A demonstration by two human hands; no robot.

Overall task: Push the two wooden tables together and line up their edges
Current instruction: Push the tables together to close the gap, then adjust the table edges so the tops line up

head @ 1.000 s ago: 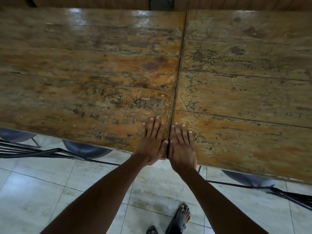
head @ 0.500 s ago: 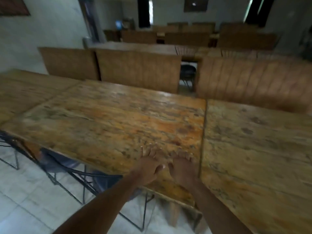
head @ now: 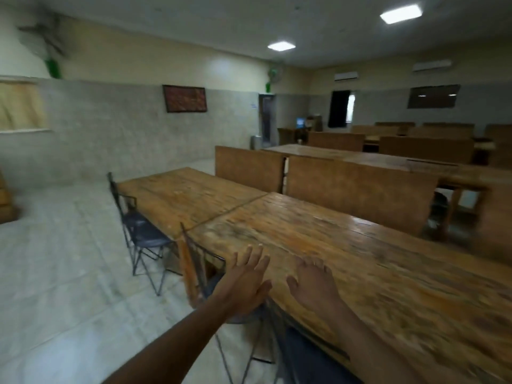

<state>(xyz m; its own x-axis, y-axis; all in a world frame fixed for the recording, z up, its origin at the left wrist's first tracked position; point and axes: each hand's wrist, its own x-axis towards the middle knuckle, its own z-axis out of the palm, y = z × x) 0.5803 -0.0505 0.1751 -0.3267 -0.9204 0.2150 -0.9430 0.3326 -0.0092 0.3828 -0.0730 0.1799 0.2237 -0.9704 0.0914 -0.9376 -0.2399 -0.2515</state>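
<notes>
A worn wooden table [head: 346, 245] runs from the middle of the view to the lower right. A second wooden table [head: 182, 195] stands end to end with it on the far left, with a thin seam between them. My left hand [head: 245, 281] hovers at the near table's front edge, fingers spread, holding nothing. My right hand [head: 314, 284] lies flat on the near table's top just to the right, fingers apart. The view is blurred by motion.
Two dark metal folding chairs [head: 138, 231] stand tucked along the tables' near side, one of them [head: 202, 267] right by my left hand. Wooden bench backs [head: 357, 192] and more tables fill the room behind. Tiled floor [head: 69, 273] lies to the left.
My view has swung up and left, from the seam between the two tables to the room. My hands have spread apart, and the left one has lifted to the table's edge.
</notes>
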